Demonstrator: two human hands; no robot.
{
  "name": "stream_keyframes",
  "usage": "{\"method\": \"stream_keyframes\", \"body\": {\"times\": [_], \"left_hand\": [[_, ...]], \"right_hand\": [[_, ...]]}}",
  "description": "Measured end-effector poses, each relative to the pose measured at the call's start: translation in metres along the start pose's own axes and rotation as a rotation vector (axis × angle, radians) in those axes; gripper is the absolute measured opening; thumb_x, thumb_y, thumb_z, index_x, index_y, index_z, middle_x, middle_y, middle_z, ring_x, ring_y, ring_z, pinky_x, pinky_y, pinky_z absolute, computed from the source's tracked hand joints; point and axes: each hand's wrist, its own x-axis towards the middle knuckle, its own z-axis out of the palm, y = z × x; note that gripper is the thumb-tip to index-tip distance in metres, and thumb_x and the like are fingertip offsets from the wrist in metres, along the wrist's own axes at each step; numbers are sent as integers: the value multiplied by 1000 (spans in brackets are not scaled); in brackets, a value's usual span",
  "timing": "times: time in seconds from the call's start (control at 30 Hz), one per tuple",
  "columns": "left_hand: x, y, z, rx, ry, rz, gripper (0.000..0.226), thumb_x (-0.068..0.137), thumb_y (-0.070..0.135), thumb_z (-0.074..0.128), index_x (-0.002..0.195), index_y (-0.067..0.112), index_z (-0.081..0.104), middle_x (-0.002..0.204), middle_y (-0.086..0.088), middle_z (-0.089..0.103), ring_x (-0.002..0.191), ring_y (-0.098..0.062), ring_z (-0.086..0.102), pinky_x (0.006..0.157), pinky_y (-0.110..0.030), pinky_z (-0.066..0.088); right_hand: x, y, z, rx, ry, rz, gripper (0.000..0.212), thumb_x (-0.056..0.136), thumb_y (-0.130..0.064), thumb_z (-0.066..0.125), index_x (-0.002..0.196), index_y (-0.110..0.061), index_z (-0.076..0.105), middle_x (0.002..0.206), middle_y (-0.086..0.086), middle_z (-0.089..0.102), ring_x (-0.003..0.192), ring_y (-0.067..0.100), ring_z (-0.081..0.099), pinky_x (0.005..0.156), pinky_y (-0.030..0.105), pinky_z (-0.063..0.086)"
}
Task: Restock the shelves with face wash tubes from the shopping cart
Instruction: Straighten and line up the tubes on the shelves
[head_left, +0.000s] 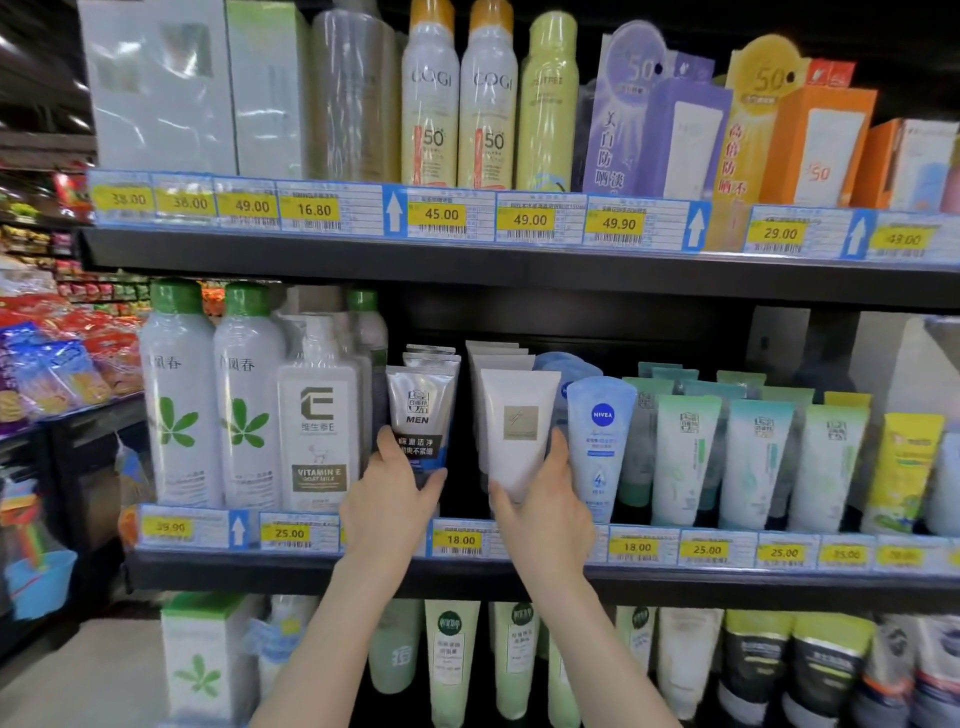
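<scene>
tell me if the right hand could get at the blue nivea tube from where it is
Probably yes: the right hand grips the white tube right beside the Nivea tube, whose front stands uncovered on the shelf. It would need to let go first.

Three dark shelves run across the view, each edged with a strip of yellow price labels. The top shelf (519, 260) carries white boxes (161, 88) at the left, tall spray cans (460, 104) in the middle, and purple and orange cartons (727, 135) to the right. The middle shelf (363, 571) holds tall green-capped bottles (213, 400) at the left, a white pump bottle (318, 431) beside them, then rows of tubes standing cap-down: a silver row (421, 410), a white row (514, 426), a blue row (600, 441), pale green rows (727, 457) and a yellow tube (904, 473) at the right. On the lowest level stand more green tubes (452, 660) and dark tubes (795, 670).
</scene>
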Motion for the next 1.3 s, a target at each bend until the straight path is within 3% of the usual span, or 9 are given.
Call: {"method": "stream_keyframes", "body": {"times": [0.33,0.67,0.83,1.07,1.17,1.3], "left_hand": [[-4,-2,-1,-21,46,29,70,81,55,59,130,10,34,112,-11,62,97,-30,63,73,-37,51],[-4,-2,2,1,67,30,73,80,58,59,131,12,33,114,-9,62,98,-29,63,70,-34,48],[-4,-3,2,7,66,38,73,80,57,59,131,10,33,113,-10,61,98,-30,63,69,-36,49],[-10,-5,-2,-26,66,90,67,87,47,56,133,4,33,114,-16,58,98,-31,61,73,-38,51],[-22,-5,-6,14,106,136,60,89,41,55,132,3,38,111,-16,57,94,-30,61,71,-39,51],[-41,-11,-9,141,223,259,52,77,27,73,117,0,54,97,-17,64,83,-32,64,63,-39,52]], "right_hand": [[-1,-1,2,-3,17,-10,75,85,-43,59,144,-20,18,132,3,49,109,27,58,84,34,45],[0,1,6,24,46,-22,73,84,-42,60,141,-20,22,126,2,53,106,27,59,83,33,43],[-2,5,12,30,63,-46,76,84,-42,61,143,-15,22,123,4,56,108,25,58,89,35,42],[-9,14,3,186,43,-145,69,85,-26,64,142,-13,28,131,6,51,117,23,52,97,39,44],[-17,22,-7,181,64,-175,65,89,-25,61,143,-12,29,139,5,43,127,19,43,103,32,40],[-31,36,-23,129,106,-209,55,89,-25,60,138,-11,38,133,4,46,124,18,43,97,27,39]]}}
